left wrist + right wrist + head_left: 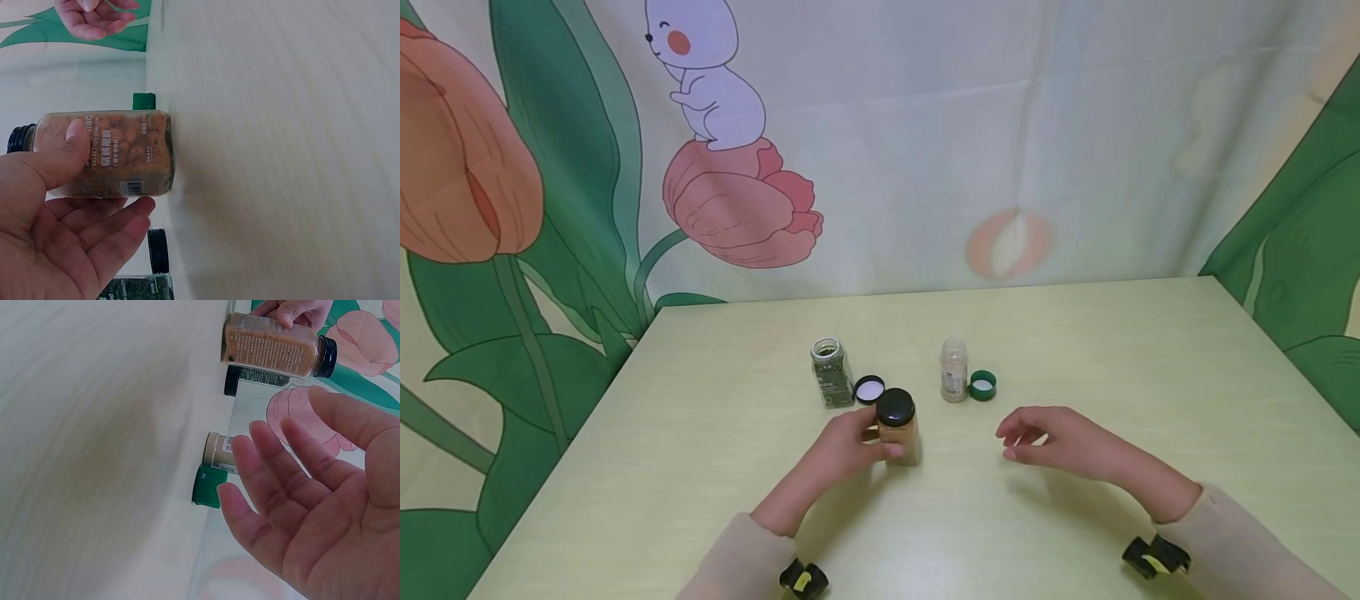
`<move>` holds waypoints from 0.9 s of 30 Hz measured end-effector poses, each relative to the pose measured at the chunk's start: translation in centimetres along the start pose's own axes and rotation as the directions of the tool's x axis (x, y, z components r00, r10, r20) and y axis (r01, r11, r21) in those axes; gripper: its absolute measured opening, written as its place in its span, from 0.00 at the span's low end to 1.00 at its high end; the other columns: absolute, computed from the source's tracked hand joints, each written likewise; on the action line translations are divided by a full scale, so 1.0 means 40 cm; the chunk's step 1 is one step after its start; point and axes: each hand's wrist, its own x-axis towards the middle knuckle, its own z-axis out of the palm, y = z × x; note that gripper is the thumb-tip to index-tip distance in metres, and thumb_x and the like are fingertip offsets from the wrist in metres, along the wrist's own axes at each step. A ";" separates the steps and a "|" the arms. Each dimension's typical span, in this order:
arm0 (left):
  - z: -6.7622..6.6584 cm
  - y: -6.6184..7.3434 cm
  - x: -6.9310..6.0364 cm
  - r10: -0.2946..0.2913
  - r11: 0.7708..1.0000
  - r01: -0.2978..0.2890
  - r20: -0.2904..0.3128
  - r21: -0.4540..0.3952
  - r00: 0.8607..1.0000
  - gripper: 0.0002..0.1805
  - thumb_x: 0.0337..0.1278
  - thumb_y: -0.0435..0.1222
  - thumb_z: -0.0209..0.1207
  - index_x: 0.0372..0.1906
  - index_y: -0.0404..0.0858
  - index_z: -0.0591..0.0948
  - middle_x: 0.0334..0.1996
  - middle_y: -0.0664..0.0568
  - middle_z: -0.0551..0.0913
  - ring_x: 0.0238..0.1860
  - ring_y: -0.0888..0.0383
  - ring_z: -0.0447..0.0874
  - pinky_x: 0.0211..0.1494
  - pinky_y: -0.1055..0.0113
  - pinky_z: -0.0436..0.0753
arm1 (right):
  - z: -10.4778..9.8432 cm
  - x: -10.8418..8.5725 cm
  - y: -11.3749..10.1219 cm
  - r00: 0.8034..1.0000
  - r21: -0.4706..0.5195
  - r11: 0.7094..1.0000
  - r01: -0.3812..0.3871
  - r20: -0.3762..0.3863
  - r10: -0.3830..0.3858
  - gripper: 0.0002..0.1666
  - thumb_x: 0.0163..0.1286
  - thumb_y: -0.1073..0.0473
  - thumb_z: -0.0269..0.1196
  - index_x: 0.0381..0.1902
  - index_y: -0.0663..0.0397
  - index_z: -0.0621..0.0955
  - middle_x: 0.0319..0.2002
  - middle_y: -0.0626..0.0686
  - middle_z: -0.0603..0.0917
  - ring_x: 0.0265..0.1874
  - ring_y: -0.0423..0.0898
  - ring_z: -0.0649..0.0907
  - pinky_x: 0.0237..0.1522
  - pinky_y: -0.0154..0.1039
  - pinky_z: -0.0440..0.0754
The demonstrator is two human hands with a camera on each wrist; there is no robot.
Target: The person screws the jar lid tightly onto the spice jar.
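The head view is bright and evenly lit, seemingly from above, with a pale sheen on the near part of the tabletop [955,533]. Soft-edged shadows lie below the left fingers [863,420] and the right fingers [1021,418]. On the backdrop cloth [887,167], the print looks hazy and washed out toward the right. Both wrist views are dimmer and greyer, with diffuse shadow on the tabletop. From the left wrist, larger lettering on the jar [128,153] is legible, fine print soft.

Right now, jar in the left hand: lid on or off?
On. The black lid covers the top of the jar in the left hand; cannot tell whether it's screwed tight.
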 end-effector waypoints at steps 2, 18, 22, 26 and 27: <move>-0.007 -0.004 -0.003 0.004 1.000 -0.004 0.001 0.003 1.000 0.26 0.59 0.34 0.70 0.60 0.27 0.79 0.58 0.33 0.85 0.61 0.34 0.84 0.67 0.47 0.83 | 0.001 0.000 0.001 1.000 0.000 1.000 -0.006 0.000 0.006 0.17 0.73 0.55 0.66 0.53 0.60 0.82 0.44 0.50 0.87 0.44 0.40 0.83 0.45 0.31 0.85; -0.051 -0.040 -0.025 -0.026 0.999 0.027 -0.027 0.029 0.999 0.24 0.60 0.33 0.69 0.59 0.27 0.79 0.59 0.31 0.84 0.60 0.33 0.84 0.65 0.46 0.84 | 0.005 0.000 0.006 1.000 -0.010 1.000 0.002 0.005 -0.001 0.17 0.73 0.54 0.65 0.53 0.59 0.82 0.43 0.49 0.88 0.44 0.39 0.82 0.45 0.33 0.85; -0.063 -0.049 -0.032 -0.056 0.998 0.057 -0.042 0.032 0.998 0.25 0.61 0.33 0.69 0.60 0.27 0.79 0.59 0.31 0.84 0.60 0.34 0.84 0.64 0.47 0.85 | 0.006 0.000 0.005 1.000 -0.015 1.000 -0.007 0.010 0.007 0.16 0.74 0.54 0.65 0.53 0.59 0.82 0.43 0.48 0.88 0.44 0.39 0.82 0.46 0.34 0.85; -0.076 -0.059 -0.035 -0.060 0.998 0.061 -0.030 0.035 0.998 0.25 0.62 0.34 0.68 0.60 0.26 0.79 0.58 0.31 0.84 0.60 0.34 0.85 0.64 0.47 0.85 | 0.007 0.001 0.006 1.000 -0.014 1.000 -0.022 0.012 0.023 0.16 0.73 0.55 0.65 0.53 0.58 0.82 0.43 0.48 0.88 0.44 0.40 0.82 0.46 0.35 0.85; -0.079 -0.060 -0.036 -0.057 0.998 0.058 -0.027 0.036 0.998 0.24 0.62 0.34 0.68 0.60 0.26 0.78 0.58 0.31 0.84 0.60 0.34 0.85 0.64 0.47 0.85 | 0.007 0.002 0.006 1.000 -0.013 1.000 -0.023 0.013 0.023 0.16 0.73 0.55 0.65 0.53 0.59 0.82 0.43 0.48 0.88 0.44 0.40 0.82 0.46 0.35 0.85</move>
